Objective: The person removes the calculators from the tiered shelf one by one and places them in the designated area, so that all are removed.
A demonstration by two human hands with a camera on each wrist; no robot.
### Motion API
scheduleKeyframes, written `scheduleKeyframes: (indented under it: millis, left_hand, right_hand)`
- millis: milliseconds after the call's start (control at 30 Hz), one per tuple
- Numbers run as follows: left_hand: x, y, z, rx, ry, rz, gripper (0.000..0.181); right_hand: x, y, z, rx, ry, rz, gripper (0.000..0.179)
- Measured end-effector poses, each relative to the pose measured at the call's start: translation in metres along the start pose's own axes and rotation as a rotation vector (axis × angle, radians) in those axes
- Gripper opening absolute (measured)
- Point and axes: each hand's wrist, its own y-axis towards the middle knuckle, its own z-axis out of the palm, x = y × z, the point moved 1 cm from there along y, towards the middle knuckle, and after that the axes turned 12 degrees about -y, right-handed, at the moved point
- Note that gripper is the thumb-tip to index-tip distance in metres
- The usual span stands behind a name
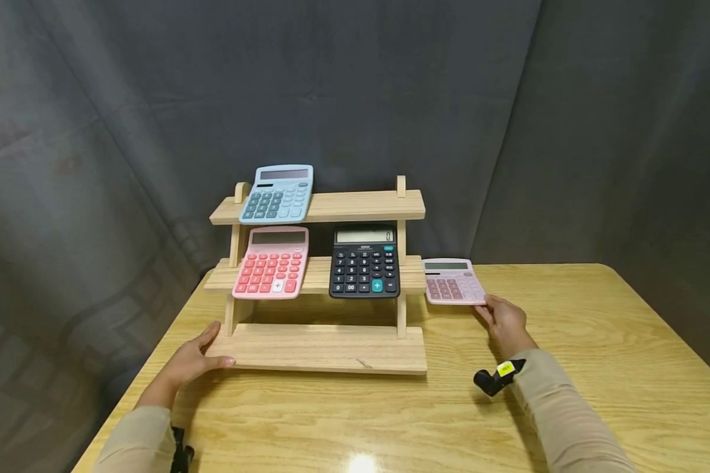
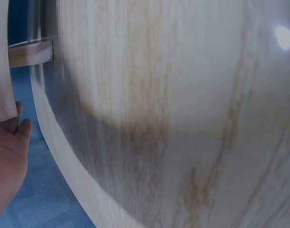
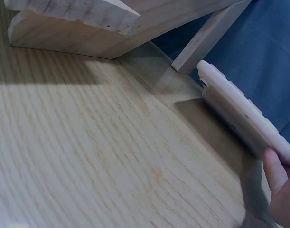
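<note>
A three-tier wooden display stand [image 1: 325, 347] stands on the table. My left hand [image 1: 188, 358] grips the left end of its bottom shelf, its thumb along the front edge; in the left wrist view the hand [image 2: 9, 152] cups the board's end. To the right of the stand, my right hand [image 1: 507, 323] pinches the lower right corner of a pale pink calculator [image 1: 452, 282]. In the right wrist view that calculator [image 3: 242, 111] is tilted above the tabletop, casting a shadow, with the thumb and a finger at its edge.
A light blue calculator [image 1: 278, 194] leans on the top shelf at left. On the middle shelf are a coral-pink calculator [image 1: 272, 263] and a black calculator [image 1: 363, 261]. The wooden table [image 1: 591, 335] has grey curtains [image 1: 390, 92] behind it.
</note>
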Motion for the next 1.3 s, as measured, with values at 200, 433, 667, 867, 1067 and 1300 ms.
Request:
scheduleKeyframes:
  millis: [200,433,667,867,1067,1300]
  left_hand:
    - [0.001,0.001,-0.001,-0.011,0.018,0.013,0.1]
    - [0.0,0.0,0.0,-0.009,0.037,-0.009,0.1]
    - [-0.002,-0.001,0.0,-0.005,0.033,0.011,0.097]
    - [-0.004,-0.003,-0.001,-0.009,0.044,-0.002,0.098]
    - [-0.003,-0.003,-0.002,-0.01,0.066,0.015,0.098]
    - [-0.001,0.0,0.0,-0.013,0.053,0.001,0.101]
  right_hand:
    - [0.0,0.0,0.005,-0.089,-0.029,-0.01,0.026]
    - [0.0,-0.001,0.002,-0.146,-0.137,-0.013,0.021]
    - [-0.004,0.006,-0.005,-0.133,-0.355,-0.045,0.032]
    - [-0.007,0.009,-0.006,-0.135,-0.511,-0.067,0.043]
    - [-0.002,0.002,-0.001,-0.143,-0.525,-0.06,0.047]
    - [0.006,0.003,0.001,-0.114,-0.532,-0.06,0.041]
